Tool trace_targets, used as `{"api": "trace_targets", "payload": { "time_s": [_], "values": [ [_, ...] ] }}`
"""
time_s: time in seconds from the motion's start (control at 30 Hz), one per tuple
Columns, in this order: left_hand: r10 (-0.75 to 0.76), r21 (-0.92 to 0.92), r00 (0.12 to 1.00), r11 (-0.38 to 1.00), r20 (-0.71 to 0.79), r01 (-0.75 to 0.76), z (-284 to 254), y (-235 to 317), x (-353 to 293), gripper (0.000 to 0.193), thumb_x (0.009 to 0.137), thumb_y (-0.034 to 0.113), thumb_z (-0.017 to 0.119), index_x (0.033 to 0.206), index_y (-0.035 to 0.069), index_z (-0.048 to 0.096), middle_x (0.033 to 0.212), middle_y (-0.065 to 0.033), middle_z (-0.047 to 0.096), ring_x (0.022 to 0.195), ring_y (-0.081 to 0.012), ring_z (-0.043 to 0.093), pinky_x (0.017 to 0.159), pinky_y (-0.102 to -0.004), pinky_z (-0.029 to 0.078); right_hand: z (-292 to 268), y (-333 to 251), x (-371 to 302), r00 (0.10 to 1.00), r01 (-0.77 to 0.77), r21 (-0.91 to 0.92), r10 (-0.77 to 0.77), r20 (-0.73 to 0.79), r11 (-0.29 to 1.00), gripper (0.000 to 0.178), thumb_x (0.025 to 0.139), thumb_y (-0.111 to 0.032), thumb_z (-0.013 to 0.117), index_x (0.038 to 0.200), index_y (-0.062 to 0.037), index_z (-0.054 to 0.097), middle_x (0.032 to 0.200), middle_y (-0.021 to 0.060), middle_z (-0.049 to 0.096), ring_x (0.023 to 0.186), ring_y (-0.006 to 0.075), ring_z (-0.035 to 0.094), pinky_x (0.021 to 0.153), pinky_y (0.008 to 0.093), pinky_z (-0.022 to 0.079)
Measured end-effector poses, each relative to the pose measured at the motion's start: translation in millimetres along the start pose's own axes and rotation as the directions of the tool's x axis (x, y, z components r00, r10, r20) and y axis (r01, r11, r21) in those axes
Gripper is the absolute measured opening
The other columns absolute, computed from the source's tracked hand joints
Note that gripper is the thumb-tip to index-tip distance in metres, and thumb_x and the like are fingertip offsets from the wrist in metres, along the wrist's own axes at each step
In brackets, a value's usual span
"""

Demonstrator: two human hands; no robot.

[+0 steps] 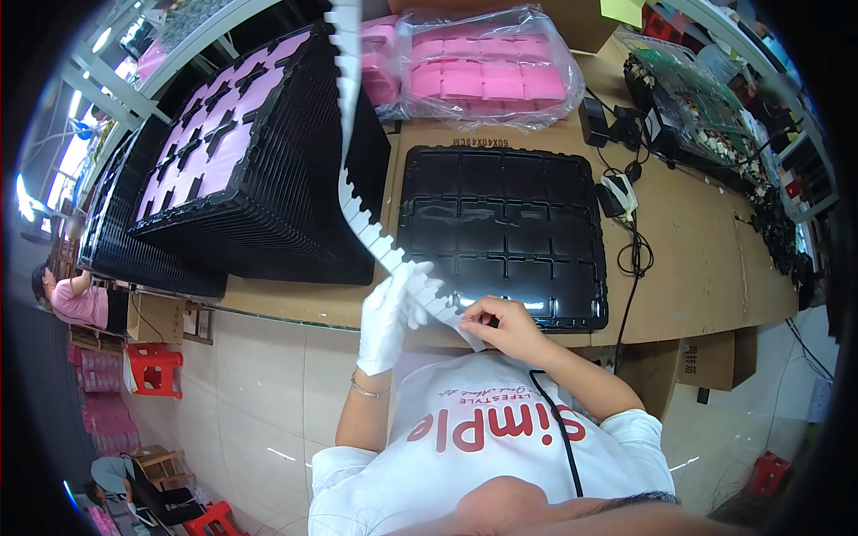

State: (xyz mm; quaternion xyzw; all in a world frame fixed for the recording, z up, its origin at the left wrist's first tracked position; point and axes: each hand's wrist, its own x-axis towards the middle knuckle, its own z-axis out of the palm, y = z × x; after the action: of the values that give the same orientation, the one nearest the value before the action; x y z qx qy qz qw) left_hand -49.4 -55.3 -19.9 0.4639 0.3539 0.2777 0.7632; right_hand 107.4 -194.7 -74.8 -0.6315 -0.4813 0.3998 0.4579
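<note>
A long white strip with a row of notched teeth along one edge hangs from the top of the view and slants down toward my body. My left hand, in a white glove, has its fingers closed around the strip above its lower part. Close by on the right, my bare right hand pinches the strip near its lower end between thumb and fingers. Just beyond both hands, a black moulded plastic tray lies flat on the table.
A tall stack of black trays with pink pads on top stands at left. Pink pieces in a clear bag lie at the back. Cables and a box of circuit boards occupy the right. Two people are visible at far left, near red stools.
</note>
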Motion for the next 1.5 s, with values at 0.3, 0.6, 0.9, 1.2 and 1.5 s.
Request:
{"api": "trace_targets", "payload": {
  "time_s": [0.3, 0.6, 0.9, 1.2, 1.5],
  "values": [
    [-0.003, 0.174, 1.000, 0.985, -0.019, 0.006, 6.8, -17.3, 11.7, 0.018, 0.088, 0.011, 0.071, 0.100, -0.001, 0.067, 0.086, -0.0048, 0.067, 0.066, -0.0069, 0.059, 0.059, -0.0199, 0.046, 3.0, -15.1, 19.8, 0.961, 0.166, 0.046, -0.151, -0.232, 0.985, 0.014, 0.084, -0.006, 0.072, 0.096, -0.0010, 0.068, 0.086, 0.0047, 0.069, 0.074, 0.0073, 0.061, 0.066, 0.0227, 0.050],
    [0.112, 0.028, 0.985, 0.994, -0.132, -0.110, 7.0, -22.6, 29.7, 0.014, 0.091, 0.011, 0.067, 0.100, 0.000, 0.065, 0.086, -0.0056, 0.068, 0.068, -0.0074, 0.062, 0.060, -0.0201, 0.047, 2.9, -14.5, 50.6, 0.967, 0.114, 0.139, -0.078, -0.243, 0.984, 0.014, 0.082, -0.008, 0.073, 0.095, -0.0043, 0.071, 0.089, 0.0095, 0.069, 0.078, 0.0169, 0.065, 0.070, 0.0300, 0.052],
    [0.096, 0.050, 0.957, 0.995, -0.274, -0.086, -13.9, -28.1, 56.9, 0.014, 0.091, 0.010, 0.068, 0.101, 0.000, 0.065, 0.087, -0.0041, 0.068, 0.071, -0.0066, 0.063, 0.059, -0.0184, 0.048, -44.1, -26.7, 146.0, 0.826, 0.477, -0.298, -0.538, -0.169, 0.827, 0.005, 0.083, -0.007, 0.071, 0.088, -0.0050, 0.072, 0.087, 0.0076, 0.066, 0.084, 0.0162, 0.062, 0.075, 0.0267, 0.048],
    [0.027, 0.078, 0.983, 0.997, -0.184, -0.013, -18.1, -32.5, 57.1, 0.015, 0.088, 0.004, 0.069, 0.102, -0.001, 0.065, 0.100, -0.0086, 0.070, 0.079, -0.0102, 0.067, 0.065, -0.0208, 0.053, -79.1, 30.5, 284.7, 0.967, 0.034, -0.529, -0.161, -0.196, 0.848, 0.014, 0.079, -0.015, 0.073, 0.085, -0.0025, 0.072, 0.079, 0.0105, 0.071, 0.072, 0.0217, 0.068, 0.069, 0.0344, 0.053],
    [-0.007, 0.045, 0.981, 0.999, -0.196, 0.016, -10.9, -26.2, 56.4, 0.015, 0.087, 0.009, 0.073, 0.097, 0.000, 0.067, 0.088, -0.0042, 0.069, 0.068, -0.0058, 0.062, 0.059, -0.0184, 0.048, -84.1, 37.4, 298.4, 0.876, 0.290, -0.739, -0.480, -0.051, 0.608, 0.011, 0.074, -0.014, 0.068, 0.081, -0.0056, 0.068, 0.087, 0.0145, 0.067, 0.088, 0.0349, 0.065, 0.077, 0.0460, 0.051]
  ]
}}
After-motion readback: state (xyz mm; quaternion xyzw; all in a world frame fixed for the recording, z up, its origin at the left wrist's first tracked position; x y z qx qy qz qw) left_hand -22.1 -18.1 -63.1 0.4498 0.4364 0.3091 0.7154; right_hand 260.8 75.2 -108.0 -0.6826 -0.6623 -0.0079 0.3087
